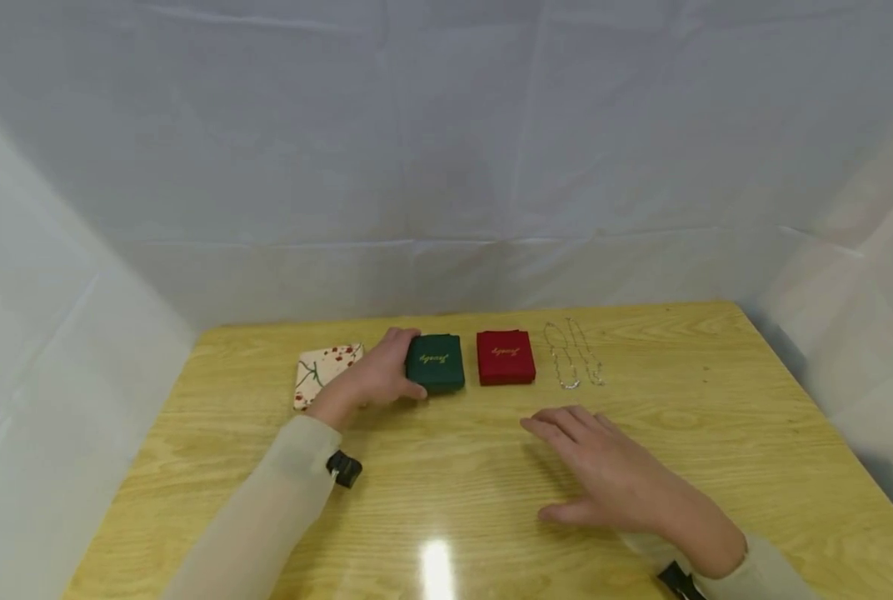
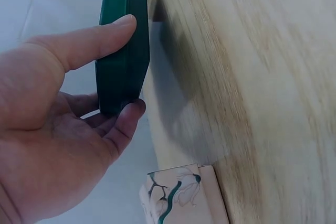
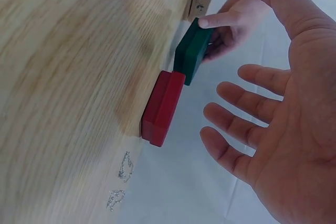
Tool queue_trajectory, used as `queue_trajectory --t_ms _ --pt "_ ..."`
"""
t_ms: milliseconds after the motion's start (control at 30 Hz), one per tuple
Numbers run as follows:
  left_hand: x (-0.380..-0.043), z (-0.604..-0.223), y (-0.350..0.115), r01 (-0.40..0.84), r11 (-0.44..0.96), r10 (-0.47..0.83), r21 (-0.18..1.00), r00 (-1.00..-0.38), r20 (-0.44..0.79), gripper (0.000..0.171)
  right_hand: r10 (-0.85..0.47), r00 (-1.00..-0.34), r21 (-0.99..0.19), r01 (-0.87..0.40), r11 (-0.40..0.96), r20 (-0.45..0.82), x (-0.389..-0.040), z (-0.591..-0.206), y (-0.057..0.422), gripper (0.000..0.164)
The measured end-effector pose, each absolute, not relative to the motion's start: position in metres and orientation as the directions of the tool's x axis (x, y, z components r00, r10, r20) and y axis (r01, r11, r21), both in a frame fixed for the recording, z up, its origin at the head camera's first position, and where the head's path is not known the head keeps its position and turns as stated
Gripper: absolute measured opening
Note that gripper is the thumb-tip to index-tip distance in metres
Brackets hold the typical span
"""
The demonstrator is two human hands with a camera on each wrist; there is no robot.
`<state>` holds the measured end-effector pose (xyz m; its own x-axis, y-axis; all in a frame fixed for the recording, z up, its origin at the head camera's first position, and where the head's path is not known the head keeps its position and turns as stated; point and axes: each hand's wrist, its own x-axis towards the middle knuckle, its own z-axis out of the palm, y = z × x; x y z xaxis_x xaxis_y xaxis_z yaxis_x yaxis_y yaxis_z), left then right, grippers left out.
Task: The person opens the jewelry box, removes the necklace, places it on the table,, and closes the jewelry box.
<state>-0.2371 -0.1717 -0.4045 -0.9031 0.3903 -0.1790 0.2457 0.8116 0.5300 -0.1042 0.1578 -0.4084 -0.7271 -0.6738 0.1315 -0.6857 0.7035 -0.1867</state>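
Note:
My left hand (image 1: pixel 381 372) grips a green jewelry box (image 1: pixel 436 363) with gold lettering on its lid, thumb along the near side and fingers at the left and far side. In the left wrist view the green box (image 2: pixel 122 72) stands off the wood, with its shadow on the tabletop. Right beside it is a red jewelry box (image 1: pixel 506 358) with similar gold lettering. My right hand (image 1: pixel 613 477) hovers over the front right of the table, fingers spread and nothing in it. In the right wrist view its palm and relaxed fingers (image 3: pixel 239 114) show.
A cream box (image 1: pixel 326 373) with a floral branch pattern lies at the left, partly behind my left wrist. Two thin silver chains (image 1: pixel 572 354) lie right of the red box. White sheeting (image 1: pixel 446 167) hangs behind the wooden table (image 1: pixel 446 467) and at both sides.

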Motion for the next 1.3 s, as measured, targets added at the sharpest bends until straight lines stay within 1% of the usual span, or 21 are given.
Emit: queue_trajectory --t_ms 167,500,867,1000,1300 --pt "-0.244 -0.407 -0.171 0.253 0.824 0.396 0.507 -0.898 -0.194 0.096 -0.675 -0.724 -0.188 -0.689 0.699 0.142 -0.104 -0.41 0.159 0.098" --pt "-0.249 -0.411 -0.169 0.22 0.848 0.375 0.482 -0.892 -0.253 0.096 -0.671 -0.731 -0.184 -0.682 0.708 0.127 -0.103 -0.411 0.159 0.099" --pt "-0.25 -0.412 -0.168 0.215 0.851 0.375 0.479 -0.888 -0.267 0.099 -0.678 -0.723 -0.175 -0.69 0.702 0.131 -0.102 -0.415 0.16 0.1" --pt "-0.248 -0.412 -0.17 0.222 0.847 0.378 0.484 -0.89 -0.254 0.103 -0.681 -0.719 -0.182 -0.694 0.696 0.136 -0.102 -0.416 0.16 0.1" --pt "-0.241 -0.404 -0.178 0.262 0.829 0.392 0.494 -0.902 -0.18 0.114 -0.678 -0.724 -0.198 -0.689 0.698 0.129 -0.102 -0.416 0.16 0.101"
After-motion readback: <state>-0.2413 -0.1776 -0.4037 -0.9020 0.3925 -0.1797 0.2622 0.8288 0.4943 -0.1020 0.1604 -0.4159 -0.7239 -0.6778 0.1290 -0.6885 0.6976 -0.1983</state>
